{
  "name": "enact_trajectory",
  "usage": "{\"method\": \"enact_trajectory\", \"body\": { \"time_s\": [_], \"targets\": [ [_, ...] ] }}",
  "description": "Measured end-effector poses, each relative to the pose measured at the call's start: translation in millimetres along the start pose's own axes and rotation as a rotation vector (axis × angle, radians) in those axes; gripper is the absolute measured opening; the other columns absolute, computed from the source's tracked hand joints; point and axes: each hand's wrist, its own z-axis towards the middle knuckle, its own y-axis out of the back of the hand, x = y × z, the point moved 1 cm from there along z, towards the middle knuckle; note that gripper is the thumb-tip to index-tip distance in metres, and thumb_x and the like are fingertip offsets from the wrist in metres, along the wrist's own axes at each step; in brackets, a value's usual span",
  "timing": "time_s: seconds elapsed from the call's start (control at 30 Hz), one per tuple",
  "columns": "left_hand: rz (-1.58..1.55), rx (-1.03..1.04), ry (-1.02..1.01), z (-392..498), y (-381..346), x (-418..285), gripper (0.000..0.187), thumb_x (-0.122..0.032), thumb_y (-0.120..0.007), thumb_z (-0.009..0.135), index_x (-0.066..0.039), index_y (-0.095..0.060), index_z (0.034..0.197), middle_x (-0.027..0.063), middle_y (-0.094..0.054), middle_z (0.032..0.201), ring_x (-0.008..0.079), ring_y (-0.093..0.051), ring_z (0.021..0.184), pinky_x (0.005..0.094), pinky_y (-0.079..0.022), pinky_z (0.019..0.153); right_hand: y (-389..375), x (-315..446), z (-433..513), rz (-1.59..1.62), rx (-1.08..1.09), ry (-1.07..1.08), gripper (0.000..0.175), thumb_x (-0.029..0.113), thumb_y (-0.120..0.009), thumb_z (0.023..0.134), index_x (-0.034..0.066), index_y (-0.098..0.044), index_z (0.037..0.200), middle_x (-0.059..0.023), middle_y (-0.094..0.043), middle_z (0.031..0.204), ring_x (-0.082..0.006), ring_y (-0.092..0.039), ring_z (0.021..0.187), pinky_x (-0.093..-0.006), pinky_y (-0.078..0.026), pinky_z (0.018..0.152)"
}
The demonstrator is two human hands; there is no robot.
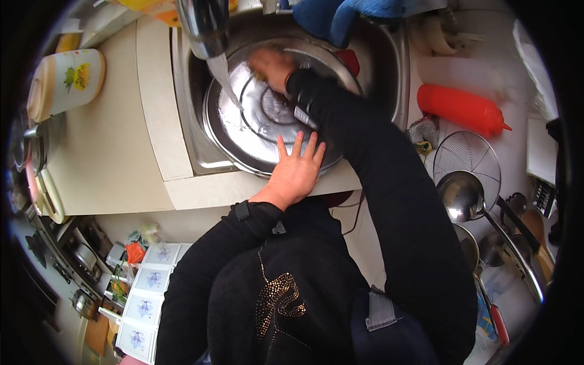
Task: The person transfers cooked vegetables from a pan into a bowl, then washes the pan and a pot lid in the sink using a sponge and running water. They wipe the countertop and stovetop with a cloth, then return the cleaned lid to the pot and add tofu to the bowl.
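Observation:
A wide, round stainless-steel basin or lid (273,139) with ring-shaped ridges lies tilted in the metal sink (194,162), its near rim over the sink's front edge. My left hand (296,173) rests on its near side, fingers spread and pointing away from me. On the far part of the metal is my right hand (273,68), blurred by motion. A small yellowish patch shows under its fingers; the blur hides what it is and how it is held. From the chrome faucet (203,27), a stream of water (223,77) falls onto the steel at the left.
Blue cloth or gloves (346,18) hang over the sink's far edge. Right of it lie a red squeeze bottle (458,109), a wire skimmer (465,155) and a steel ladle (461,194). A lidded container with a fruit print (75,82) stands on the left counter (114,137).

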Motion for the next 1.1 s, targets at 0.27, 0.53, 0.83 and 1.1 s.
{"method": "enact_trajectory", "body": {
  "time_s": [0.27, 0.53, 0.83, 1.1],
  "targets": [
    [0.003, -0.104, -0.100, -10.0, 5.9, 5.9, 0.065, -0.016, -0.060, 0.080, -0.008, -0.041, 0.141, 0.0170, -0.037, 0.147, 0.0422, -0.036, 0.134, 0.0663, -0.032, 0.103, 79.4, 12.1, -63.8, 0.215, 0.278, 0.114, 0.022, 0.018, -0.064, 0.079, 0.0094, -0.071, 0.097, -0.0183, -0.069, 0.093, -0.0336, -0.066, 0.090, -0.0403, -0.052, 0.079],
    [-0.272, -0.354, -0.221, -34.0, 88.7, 2.1, 0.050, -0.006, -0.049, 0.085, -0.005, -0.047, 0.135, 0.0144, -0.051, 0.138, 0.0312, -0.055, 0.119, 0.0457, -0.044, 0.101, 272.8, 56.3, -138.7, 0.298, -0.023, 0.033, 0.044, -0.008, -0.060, 0.072, 0.0059, -0.061, 0.114, -0.0177, -0.058, 0.116, -0.0379, -0.056, 0.108, -0.0396, -0.046, 0.093],
    [-0.649, -0.570, -0.279, -59.3, 112.5, 7.6, 0.034, -0.007, -0.052, 0.089, -0.002, -0.056, 0.123, 0.0216, -0.062, 0.114, 0.0396, -0.060, 0.104, 0.0427, -0.049, 0.088, 377.2, 152.5, -184.7, 0.235, -0.446, -0.123, 0.061, -0.018, -0.045, 0.065, 0.0030, -0.057, 0.121, -0.0203, -0.047, 0.134, -0.0388, -0.045, 0.127, -0.0412, -0.033, 0.109],
    [-0.785, -0.790, -0.328, -73.1, 116.6, 3.2, 0.032, -0.003, -0.052, 0.086, 0.000, -0.055, 0.118, 0.0231, -0.061, 0.103, 0.0407, -0.058, 0.099, 0.0423, -0.047, 0.084, 377.1, 156.8, -225.2, 0.271, -0.743, -0.157, 0.063, -0.018, -0.043, 0.070, 0.0044, -0.054, 0.127, -0.0153, -0.045, 0.138, -0.0308, -0.045, 0.128, -0.0375, -0.031, 0.110]
  ]
}}
